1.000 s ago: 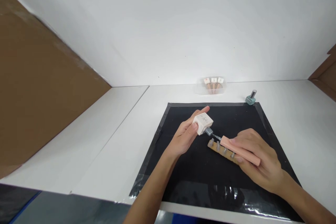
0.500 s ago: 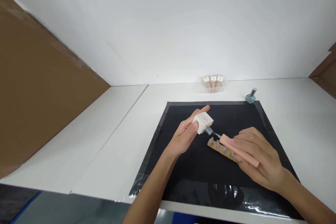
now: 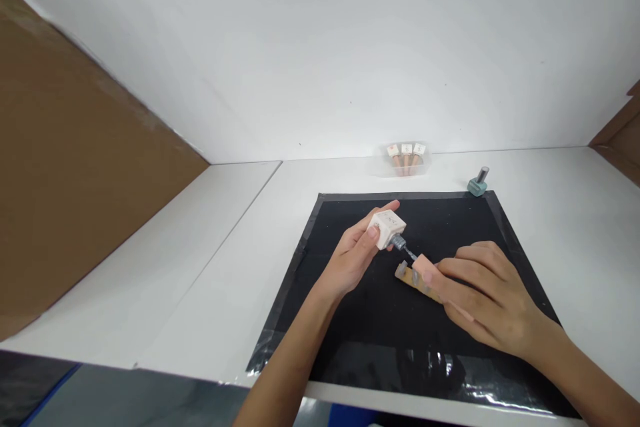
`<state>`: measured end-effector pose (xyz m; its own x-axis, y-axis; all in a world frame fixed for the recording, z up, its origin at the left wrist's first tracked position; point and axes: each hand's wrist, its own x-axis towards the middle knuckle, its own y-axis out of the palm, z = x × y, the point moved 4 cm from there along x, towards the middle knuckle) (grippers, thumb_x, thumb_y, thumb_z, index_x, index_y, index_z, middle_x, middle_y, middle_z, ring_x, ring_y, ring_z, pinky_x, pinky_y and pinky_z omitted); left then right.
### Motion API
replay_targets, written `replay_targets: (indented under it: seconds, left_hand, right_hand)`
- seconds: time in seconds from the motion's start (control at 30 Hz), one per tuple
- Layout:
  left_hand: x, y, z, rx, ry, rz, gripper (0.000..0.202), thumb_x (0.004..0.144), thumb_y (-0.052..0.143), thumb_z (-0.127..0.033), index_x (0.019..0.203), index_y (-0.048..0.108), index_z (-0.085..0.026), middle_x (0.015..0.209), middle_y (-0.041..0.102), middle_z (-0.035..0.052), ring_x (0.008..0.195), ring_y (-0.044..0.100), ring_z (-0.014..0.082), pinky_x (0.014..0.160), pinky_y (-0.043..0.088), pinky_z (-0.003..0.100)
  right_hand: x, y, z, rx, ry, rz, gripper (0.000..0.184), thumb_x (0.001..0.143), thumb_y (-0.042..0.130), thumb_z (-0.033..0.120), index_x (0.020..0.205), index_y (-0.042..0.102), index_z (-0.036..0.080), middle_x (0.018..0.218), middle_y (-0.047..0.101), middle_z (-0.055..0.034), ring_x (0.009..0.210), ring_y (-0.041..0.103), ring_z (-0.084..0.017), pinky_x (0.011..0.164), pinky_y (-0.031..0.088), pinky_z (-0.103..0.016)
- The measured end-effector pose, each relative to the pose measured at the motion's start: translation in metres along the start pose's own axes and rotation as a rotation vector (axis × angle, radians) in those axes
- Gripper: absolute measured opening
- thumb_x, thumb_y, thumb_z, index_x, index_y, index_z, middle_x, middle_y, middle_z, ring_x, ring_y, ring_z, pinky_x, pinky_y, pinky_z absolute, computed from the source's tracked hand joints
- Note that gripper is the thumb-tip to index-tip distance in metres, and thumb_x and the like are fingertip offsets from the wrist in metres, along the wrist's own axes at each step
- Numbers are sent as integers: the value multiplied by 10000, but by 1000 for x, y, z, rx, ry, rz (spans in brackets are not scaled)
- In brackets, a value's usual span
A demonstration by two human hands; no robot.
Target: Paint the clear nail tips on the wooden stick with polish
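Note:
My left hand (image 3: 353, 253) is closed around a white square nail polish bottle (image 3: 389, 227), tilted so its grey-smeared neck points down to the right. Between the fingers of my right hand (image 3: 487, 297) is a peach nail polish brush cap (image 3: 426, 268). Its thin brush (image 3: 410, 253) reaches to the bottle's mouth; whether the tip is inside I cannot tell. Just below lies a tan strip (image 3: 417, 283) bearing small clear upright nail tips, partly hidden by my right hand.
A black mat (image 3: 370, 320) covers the middle of the white table (image 3: 220, 280). Behind it stands a clear tray (image 3: 425, 163) with three white-and-peach bottles. A teal bottle with a silver cap (image 3: 478, 184) sits at the mat's far right corner. A brown panel (image 3: 90, 160) rises on the left.
My right fingers have shifted along the peach cap toward its brush end, and the cap has tilted more steeply. The brush now lines up more closely with the bottle's neck. My left hand has hardly moved.

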<state>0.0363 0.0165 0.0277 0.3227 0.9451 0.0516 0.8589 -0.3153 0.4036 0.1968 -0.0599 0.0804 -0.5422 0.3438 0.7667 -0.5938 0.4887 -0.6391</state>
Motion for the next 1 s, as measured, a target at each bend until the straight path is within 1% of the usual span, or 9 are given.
replay_targets:
  seconds: [0.07, 0.13, 0.33, 0.47, 0.57, 0.67, 0.73, 0.87, 1.0]
  left_hand:
    - [0, 2, 0, -8, -5, 25, 524, 711, 735, -483, 1120, 699, -158, 823, 628, 49, 666, 481, 112, 606, 423, 241]
    - [1, 3, 0, -23, -5, 36, 518, 716, 735, -475, 1121, 697, -154, 794, 612, 42, 643, 463, 104, 586, 418, 233]
    - [2, 4, 2, -38, -14, 61, 458, 724, 739, -448, 1099, 706, -187, 794, 615, 28, 656, 480, 104, 617, 437, 233]
    - [2, 3, 4, -37, -13, 66, 449, 722, 744, -442, 1090, 710, -188, 797, 613, 25, 668, 497, 101, 628, 439, 223]
    - [2, 3, 5, -38, -21, 70, 448, 725, 742, -442, 1093, 708, -190, 808, 615, 27, 678, 503, 104, 633, 442, 222]
    - [3, 2, 7, -32, -30, 70, 459, 728, 736, -448, 1104, 702, -187, 825, 624, 33, 691, 512, 111, 642, 449, 229]
    - [3, 3, 7, -27, -34, 73, 470, 729, 734, -452, 1114, 697, -184, 829, 626, 35, 698, 518, 112, 649, 454, 231]
    - [3, 3, 8, -40, -44, 74, 476, 722, 741, -452, 1109, 700, -178, 825, 625, 40, 702, 527, 113, 643, 462, 228]
    - [2, 4, 7, -49, -52, 66, 478, 711, 749, -456, 1092, 704, -170, 822, 633, 45, 700, 534, 115, 638, 470, 229]
  right_hand:
    - [-1, 1, 1, -53, -26, 2, 176, 901, 510, 38, 968, 629, 150, 733, 720, -31, 685, 569, -171, 583, 466, -314]
    - [-2, 2, 1, -103, -35, 10, 178, 897, 520, 40, 958, 632, 166, 735, 726, -28, 690, 574, -177, 591, 458, -326]
    - [-5, 5, 1, -173, -50, 47, 195, 901, 500, 40, 972, 628, 169, 715, 734, -26, 681, 585, -190, 589, 460, -343]
    - [-4, 5, -1, -115, -13, 56, 217, 888, 491, 21, 1014, 618, 143, 711, 728, -39, 658, 595, -191, 575, 458, -334]
    - [-4, 5, -5, 25, 72, 68, 245, 873, 499, 25, 1087, 584, 110, 754, 729, -65, 671, 590, -198, 582, 466, -336]
    - [-6, 4, -10, 209, 184, 61, 299, 879, 494, 50, 1156, 539, 152, 836, 724, -62, 703, 590, -195, 621, 480, -341]
    - [-8, 5, -13, 309, 259, 63, 324, 881, 482, 52, 1177, 524, 176, 829, 706, -47, 708, 587, -187, 629, 482, -335]
    - [-11, 6, -18, 437, 399, 84, 315, 888, 469, 70, 1157, 558, 207, 790, 673, -32, 678, 583, -172, 592, 481, -309]
    - [-16, 7, -23, 542, 570, 61, 238, 913, 491, 146, 1094, 617, 233, 807, 669, -33, 687, 602, -166, 550, 492, -271]
